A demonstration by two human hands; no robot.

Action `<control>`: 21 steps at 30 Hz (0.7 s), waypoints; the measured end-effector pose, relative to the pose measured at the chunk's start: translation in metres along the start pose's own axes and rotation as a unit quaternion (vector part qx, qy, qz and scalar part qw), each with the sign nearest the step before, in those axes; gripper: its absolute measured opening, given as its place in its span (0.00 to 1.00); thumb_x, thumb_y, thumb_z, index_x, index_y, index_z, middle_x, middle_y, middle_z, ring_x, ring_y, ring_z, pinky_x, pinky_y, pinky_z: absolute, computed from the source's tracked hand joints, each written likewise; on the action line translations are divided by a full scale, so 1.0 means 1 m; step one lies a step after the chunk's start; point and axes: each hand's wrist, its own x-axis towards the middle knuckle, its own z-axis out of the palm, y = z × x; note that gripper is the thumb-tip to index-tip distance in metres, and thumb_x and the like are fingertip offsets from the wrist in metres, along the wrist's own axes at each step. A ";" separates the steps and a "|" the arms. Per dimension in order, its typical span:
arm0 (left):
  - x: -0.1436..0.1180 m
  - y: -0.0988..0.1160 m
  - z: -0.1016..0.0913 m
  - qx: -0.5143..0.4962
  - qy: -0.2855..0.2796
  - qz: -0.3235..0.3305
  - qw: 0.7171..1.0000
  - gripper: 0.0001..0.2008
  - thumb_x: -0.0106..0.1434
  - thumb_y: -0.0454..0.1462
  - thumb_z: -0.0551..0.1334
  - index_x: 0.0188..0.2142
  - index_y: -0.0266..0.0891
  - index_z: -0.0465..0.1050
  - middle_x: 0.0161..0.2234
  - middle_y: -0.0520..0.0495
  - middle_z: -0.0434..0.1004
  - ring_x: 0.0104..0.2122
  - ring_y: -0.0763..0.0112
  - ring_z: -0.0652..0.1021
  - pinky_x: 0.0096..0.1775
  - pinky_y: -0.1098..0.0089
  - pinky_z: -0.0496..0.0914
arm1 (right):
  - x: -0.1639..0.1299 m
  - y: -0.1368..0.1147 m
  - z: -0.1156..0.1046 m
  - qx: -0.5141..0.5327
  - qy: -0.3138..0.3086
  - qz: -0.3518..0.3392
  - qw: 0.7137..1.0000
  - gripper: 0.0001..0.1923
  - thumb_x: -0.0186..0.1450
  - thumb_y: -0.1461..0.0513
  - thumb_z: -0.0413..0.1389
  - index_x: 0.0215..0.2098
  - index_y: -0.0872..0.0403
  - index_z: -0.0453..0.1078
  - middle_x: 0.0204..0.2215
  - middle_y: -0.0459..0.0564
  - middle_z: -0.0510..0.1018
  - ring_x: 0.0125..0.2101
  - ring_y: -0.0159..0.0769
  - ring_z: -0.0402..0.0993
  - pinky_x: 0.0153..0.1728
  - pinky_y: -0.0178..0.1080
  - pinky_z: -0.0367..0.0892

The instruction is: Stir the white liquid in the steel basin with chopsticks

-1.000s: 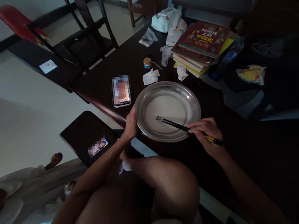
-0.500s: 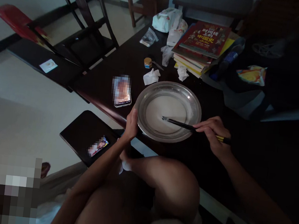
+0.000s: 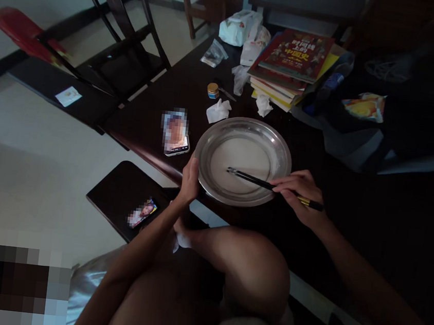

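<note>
A round metal basin (image 3: 282, 147) stands at the near edge of the dark table, with a whitish, milky-looking mixture (image 3: 241, 152) in its bottom. My left hand (image 3: 191, 179) grips the basin's left rim, thumb side up. In my right hand (image 3: 302, 194) is a pair of black chopsticks (image 3: 252, 179) with gold bands near the top. Their tips, coated with some of the white stuff, reach into the mixture left of the middle. The fingers of my right hand are closed round the upper half of the chopsticks, over the basin's right rim.
A phone (image 3: 177, 145) lies left of the basin, another phone (image 3: 144, 213) on a stool. Behind are crumpled tissues (image 3: 218, 111), a small jar (image 3: 212, 90), stacked books (image 3: 296, 54) and plastic bags (image 3: 237, 27). A snack packet (image 3: 366, 107) lies at right. Someone's blurred-out shape is at lower left.
My right hand has moved left with the chopsticks, so their tips sit farther left in the mixture. My left hand stays on the basin's rim.
</note>
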 end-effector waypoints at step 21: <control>0.001 0.000 0.000 0.010 0.002 0.005 1.000 0.39 0.70 0.64 0.48 0.62 0.37 0.72 0.61 0.37 0.76 0.65 0.51 0.71 0.67 0.54 0.64 | 0.000 0.000 0.000 -0.008 0.007 0.000 1.000 0.10 0.72 0.61 0.55 0.36 0.45 0.78 0.38 0.43 0.88 0.36 0.38 0.79 0.42 0.48 0.69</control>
